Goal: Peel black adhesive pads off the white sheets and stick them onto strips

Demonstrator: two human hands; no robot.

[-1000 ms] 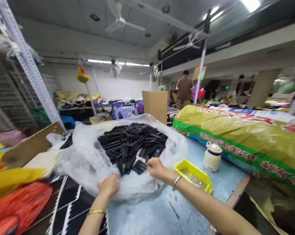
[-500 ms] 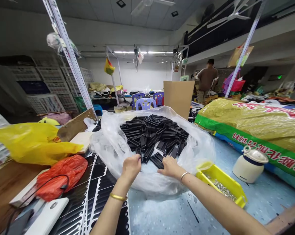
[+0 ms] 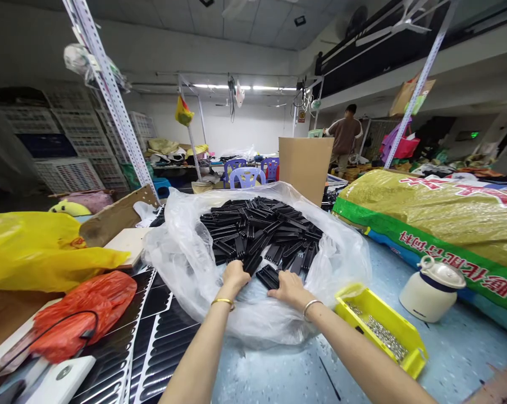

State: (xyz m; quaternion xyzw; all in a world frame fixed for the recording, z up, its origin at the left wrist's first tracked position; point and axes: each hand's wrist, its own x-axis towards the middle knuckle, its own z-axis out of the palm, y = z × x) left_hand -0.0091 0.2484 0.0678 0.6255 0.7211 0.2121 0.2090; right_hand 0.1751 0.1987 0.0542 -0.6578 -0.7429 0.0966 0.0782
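Observation:
A heap of long, narrow black plastic pieces [image 3: 261,221] fills an opened clear plastic bag [image 3: 173,247] with its rim rolled outward. At the near left of the heap, my left hand [image 3: 235,276], with a gold bracelet at the wrist, is closed on a black piece [image 3: 252,262]. My right hand [image 3: 290,289], wearing a silver bangle, has its thumb and fingers around the end of a small bunch of black pieces [image 3: 267,276]. Both hands are inside the bag's near rim; their fingertips are partly hidden.
A yellow bin [image 3: 379,331] of small metal parts stands right of the bag, beside a cream lidded pot [image 3: 430,292]. A large yellow-green sack [image 3: 438,213] lies behind them. Red [image 3: 88,308] and yellow [image 3: 38,247] bags lie left. A person [image 3: 346,137] stands far back.
My left hand has shifted slightly up and right, onto a piece nearer the middle. My right hand stays by the same bunch. The view has turned a little; the distant person has turned.

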